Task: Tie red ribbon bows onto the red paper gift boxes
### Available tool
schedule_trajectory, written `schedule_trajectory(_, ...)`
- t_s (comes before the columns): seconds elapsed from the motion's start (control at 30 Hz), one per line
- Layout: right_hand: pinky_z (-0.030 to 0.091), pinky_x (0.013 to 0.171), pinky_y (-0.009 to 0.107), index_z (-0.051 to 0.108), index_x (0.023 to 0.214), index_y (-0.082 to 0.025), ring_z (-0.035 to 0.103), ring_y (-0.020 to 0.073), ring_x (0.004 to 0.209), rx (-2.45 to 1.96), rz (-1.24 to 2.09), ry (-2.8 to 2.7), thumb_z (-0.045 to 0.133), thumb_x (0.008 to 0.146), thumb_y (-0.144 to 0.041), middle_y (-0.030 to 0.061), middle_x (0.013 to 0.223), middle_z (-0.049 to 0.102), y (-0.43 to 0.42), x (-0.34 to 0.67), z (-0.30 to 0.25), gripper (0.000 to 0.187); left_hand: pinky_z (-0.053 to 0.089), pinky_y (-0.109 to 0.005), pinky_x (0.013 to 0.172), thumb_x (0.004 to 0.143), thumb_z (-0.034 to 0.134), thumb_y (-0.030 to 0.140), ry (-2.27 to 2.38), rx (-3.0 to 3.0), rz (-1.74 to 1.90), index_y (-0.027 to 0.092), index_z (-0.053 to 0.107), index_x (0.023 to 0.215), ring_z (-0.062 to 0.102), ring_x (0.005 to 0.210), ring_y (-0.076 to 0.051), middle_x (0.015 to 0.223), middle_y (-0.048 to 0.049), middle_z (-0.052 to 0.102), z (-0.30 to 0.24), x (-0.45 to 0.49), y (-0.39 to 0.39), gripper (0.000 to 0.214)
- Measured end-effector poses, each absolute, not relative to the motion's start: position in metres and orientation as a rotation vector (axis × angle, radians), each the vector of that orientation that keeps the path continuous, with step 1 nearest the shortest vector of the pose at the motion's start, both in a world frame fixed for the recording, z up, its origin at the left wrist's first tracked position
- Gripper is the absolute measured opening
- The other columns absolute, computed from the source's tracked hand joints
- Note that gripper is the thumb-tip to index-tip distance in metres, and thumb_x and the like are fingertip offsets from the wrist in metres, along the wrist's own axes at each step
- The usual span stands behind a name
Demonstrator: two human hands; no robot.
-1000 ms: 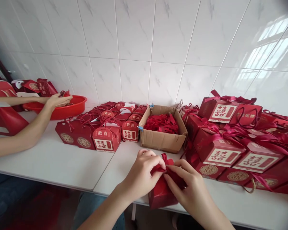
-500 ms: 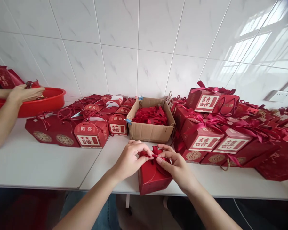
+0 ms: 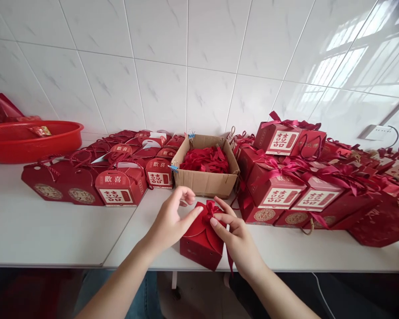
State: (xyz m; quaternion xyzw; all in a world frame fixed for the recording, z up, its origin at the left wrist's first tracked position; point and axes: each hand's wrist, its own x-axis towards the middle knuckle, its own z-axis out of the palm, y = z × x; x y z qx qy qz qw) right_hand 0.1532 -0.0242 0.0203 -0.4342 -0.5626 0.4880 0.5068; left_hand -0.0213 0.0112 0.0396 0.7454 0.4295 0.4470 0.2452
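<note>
A red gift box stands near the table's front edge, turned at an angle, with its top flaps folded over. On its top sits a red ribbon bow, one tail hanging down the right side. The thumb and fingers of my right hand pinch the bow from the right. Just left of the box, my left hand is held with its thumb apart from the curled fingers and nothing between them. Behind the box is an open cardboard carton holding a heap of loose red ribbons.
Rows of red handled boxes stand at the left on the white table. Stacked boxes with bows are close on the right. A red basin sits at far left, and a tiled wall rises behind.
My left hand has let go of the bow and moved off to its left. The gift box has turned on the table. The other person's arms at the basin have gone from view.
</note>
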Motion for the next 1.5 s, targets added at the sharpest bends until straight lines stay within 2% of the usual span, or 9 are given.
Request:
schedule_trajectory(0.23,0.028,0.112,0.040,0.074,0.091,-0.020,0.033,0.0269,0.139,-1.132,1.096,-1.480,0.060,0.084,-0.048,0.0111,0.147,0.041,-0.031,0.154,0.024,0.031,0.047,-0.029,0.085,0.083,0.063,0.023,1.165,2.107,1.037,0.022,0.069,0.084,0.062,0.092,-0.018,0.090,-0.0020,0.068,0.044,-0.024,-0.003,0.007)
schedule_trajectory(0.43,0.048,0.083,0.030,0.064,0.090,-0.019,0.062,0.0202,0.097,-1.102,0.853,-1.649,0.053,0.090,-0.035,0.0081,0.103,0.067,-0.028,0.170,0.023,0.019,0.046,-0.027,0.080,0.085,0.060,0.028,1.194,2.090,0.911,0.024,0.068,0.081,0.062,0.085,-0.016,0.088,0.0000,0.066,0.047,-0.026,0.000,0.009)
schedule_trajectory(0.53,0.047,0.069,0.028,0.058,0.086,-0.019,0.060,0.0163,0.077,-1.086,0.568,-1.772,0.053,0.088,-0.023,0.0039,0.084,0.066,-0.022,0.178,0.024,0.007,0.045,-0.026,0.080,0.087,0.057,0.028,1.190,2.152,0.774,0.025,0.064,0.083,0.061,0.086,-0.015,0.092,0.0017,0.065,0.060,-0.027,-0.001,0.009)
schedule_trajectory(0.7,0.042,0.079,0.039,0.054,0.089,-0.019,0.057,0.0190,0.077,-0.968,0.053,-2.131,0.051,0.083,-0.012,0.0036,0.080,0.063,-0.020,0.196,0.041,0.009,0.042,-0.027,0.080,0.088,0.056,0.028,1.139,2.336,0.584,0.024,0.060,0.080,0.058,0.087,-0.016,0.086,0.0030,0.064,0.080,-0.027,0.002,0.010)
schedule_trajectory(0.87,0.046,0.079,0.035,0.045,0.122,-0.019,0.058,0.0200,0.095,-0.943,0.569,-2.107,0.049,0.090,-0.027,0.0097,0.111,0.063,-0.009,0.202,0.059,0.033,0.041,-0.026,0.076,0.086,0.055,0.027,1.057,2.372,0.403,0.025,0.063,0.083,0.059,0.084,-0.017,0.087,0.0041,0.068,0.093,-0.025,0.012,0.009)
schedule_trajectory(0.97,0.047,0.071,0.029,0.044,0.124,-0.020,0.060,0.0155,0.083,-0.940,0.900,-2.086,0.053,0.090,-0.030,0.0054,0.100,0.067,0.005,0.194,0.063,0.036,0.041,-0.026,0.071,0.083,0.057,0.026,1.059,2.353,0.342,0.023,0.064,0.080,0.061,0.078,-0.017,0.083,0.0033,0.069,0.099,-0.023,0.017,0.008)
schedule_trajectory(1.1,0.045,0.062,0.025,0.051,0.108,-0.018,0.056,0.0127,0.070,-0.870,0.973,-2.108,0.060,0.086,-0.024,0.0006,0.081,0.063,0.018,0.186,0.064,0.024,0.042,-0.026,0.069,0.080,0.059,0.025,1.057,2.344,0.302,0.022,0.067,0.078,0.063,0.078,-0.018,0.083,0.0015,0.070,0.107,-0.023,0.019,0.009)
schedule_trajectory(1.2,0.046,0.067,0.024,0.057,0.098,-0.018,0.056,0.0120,0.074,-0.690,0.799,-2.226,0.056,0.089,-0.016,0.0028,0.086,0.062,0.019,0.188,0.066,0.009,0.044,-0.026,0.070,0.080,0.059,0.025,1.062,2.343,0.288,0.022,0.070,0.082,0.064,0.081,-0.019,0.085,0.0003,0.072,0.111,-0.025,0.020,0.011)
schedule_trajectory(1.5,0.043,0.070,0.031,0.071,0.111,-0.024,0.048,0.0181,0.078,-0.505,0.008,-2.644,0.046,0.090,-0.008,0.0089,0.089,0.057,0.014,0.196,0.060,0.037,0.044,-0.027,0.071,0.079,0.055,0.023,1.122,2.426,0.196,0.023,0.068,0.079,0.061,0.089,-0.022,0.089,-0.0021,0.070,0.116,-0.021,0.021,0.013)
